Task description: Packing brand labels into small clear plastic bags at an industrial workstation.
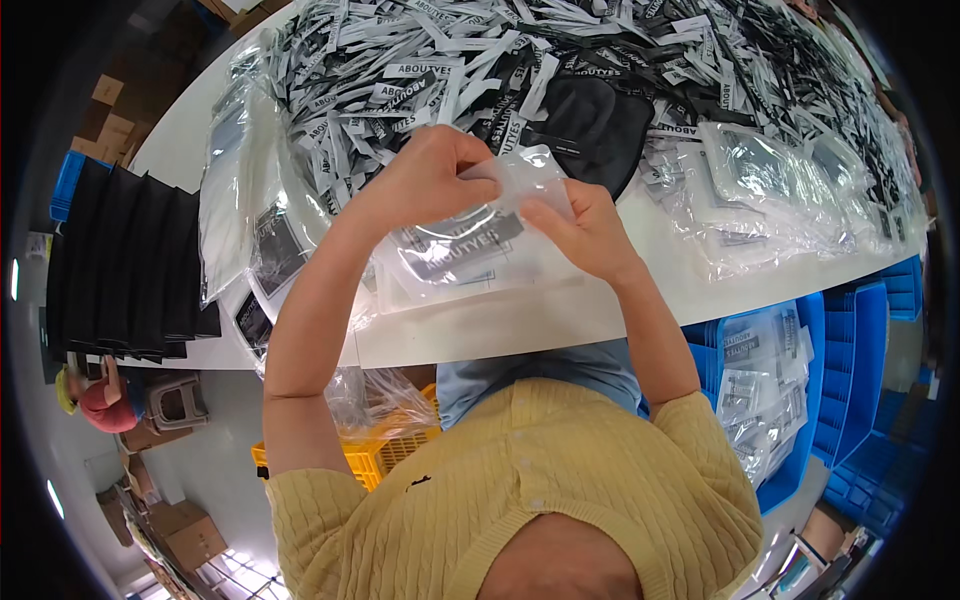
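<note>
My left hand (431, 176) pinches the upper edge of a translucent plastic bag (534, 169) between thumb and fingers. Gripping the same bag from the other side is my right hand (589, 232), its thumb pressed on the plastic. A dark printed block with pale lettering (469, 244) shows just below the hands; whether it belongs to this bag or one beneath is unclear. Under the hands, more clear plastic bags (405, 292) lie on the white table (487, 334). Beyond my right hand, a black fabric item (596, 127) rests against a heap of black and white printed strips (420, 71).
Clear packets (772, 187) lie at right; plastic-wrapped stacks (251, 165) lie at left beside black folded panels (127, 262). Below the table edge are a blue bin of packed bags (814, 390) and a yellow crate (371, 461). Another person (109, 397) is far left.
</note>
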The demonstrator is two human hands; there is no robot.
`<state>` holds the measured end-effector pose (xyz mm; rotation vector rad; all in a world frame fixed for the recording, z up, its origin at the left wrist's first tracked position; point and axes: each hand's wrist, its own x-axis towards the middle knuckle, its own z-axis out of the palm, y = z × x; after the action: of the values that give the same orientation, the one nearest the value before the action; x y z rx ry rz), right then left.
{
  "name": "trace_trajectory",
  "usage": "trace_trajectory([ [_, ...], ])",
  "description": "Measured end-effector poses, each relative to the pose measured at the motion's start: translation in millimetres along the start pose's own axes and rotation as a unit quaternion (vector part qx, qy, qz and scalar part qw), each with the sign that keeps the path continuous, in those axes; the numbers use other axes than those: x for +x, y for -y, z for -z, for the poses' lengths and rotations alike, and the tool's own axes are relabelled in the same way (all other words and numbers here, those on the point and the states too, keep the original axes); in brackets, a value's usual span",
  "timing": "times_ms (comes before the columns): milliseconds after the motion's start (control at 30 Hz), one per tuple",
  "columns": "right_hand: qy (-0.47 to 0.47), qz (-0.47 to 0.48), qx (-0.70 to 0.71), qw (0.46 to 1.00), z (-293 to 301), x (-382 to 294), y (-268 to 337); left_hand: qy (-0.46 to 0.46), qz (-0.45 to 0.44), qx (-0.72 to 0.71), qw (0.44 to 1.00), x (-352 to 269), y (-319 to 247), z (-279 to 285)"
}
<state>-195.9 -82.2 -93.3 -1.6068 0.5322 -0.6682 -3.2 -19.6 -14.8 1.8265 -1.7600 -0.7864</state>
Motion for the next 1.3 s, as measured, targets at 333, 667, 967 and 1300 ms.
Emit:
trace_trajectory([
  [333, 0.042, -0.034, -0.04, 0.998, -1.0, -6.0, 3.5, -0.061, 0.031, -0.27, 0.96, -15.4, 17.7, -41.3],
  [667, 0.029, 0.194, -0.267, 0.944, -1.7, -20.4, 3.9, -0.113, -0.287, 0.286, 0.907, -24.7, -11.1, -43.9],
  [967, -0.01, 0.085, -0.193, 0.978, 70.2, -89.1, -10.5, -0.116, -0.273, 0.087, 0.951, -16.7, -7.2, -91.2],
  [1300, -0.396, -0.256, -0.676, 0.566, 320.9, -386.2, -93.6, -0.084, -0.162, 0.066, 0.981, -45.9, 35.9, -83.0],
])
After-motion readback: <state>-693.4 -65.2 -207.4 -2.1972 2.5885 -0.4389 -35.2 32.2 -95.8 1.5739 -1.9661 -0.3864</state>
